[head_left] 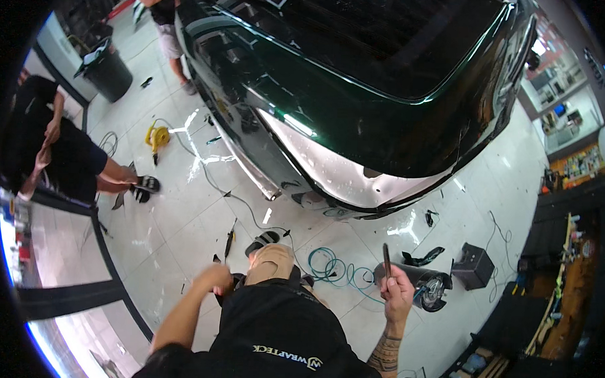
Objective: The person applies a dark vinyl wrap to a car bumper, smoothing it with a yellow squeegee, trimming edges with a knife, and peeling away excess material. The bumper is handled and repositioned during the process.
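Observation:
My right hand (397, 292) is raised at the lower right, its fingers wrapped round a slim dark stick-like tool (387, 258) that points up. At the lower left my left hand (214, 278) is curled closed beside my dark shirt; what it may hold is hidden. Both hands are apart from the glossy dark green car (358, 117) ahead of me. Along the car's lower end a pale, bare section (337, 163) shows under the green panel. A slim tool (231, 238) with a dark handle lies on the floor beyond my left hand.
A teal coiled hose (323, 264), a dark cylinder (432, 287) and a black box (473, 267) are on the tiled floor. A yellow device (158, 137) and cable lie at left, near a standing person (57, 140) and a black bin (113, 77). Another person (168, 38) stands beside the car.

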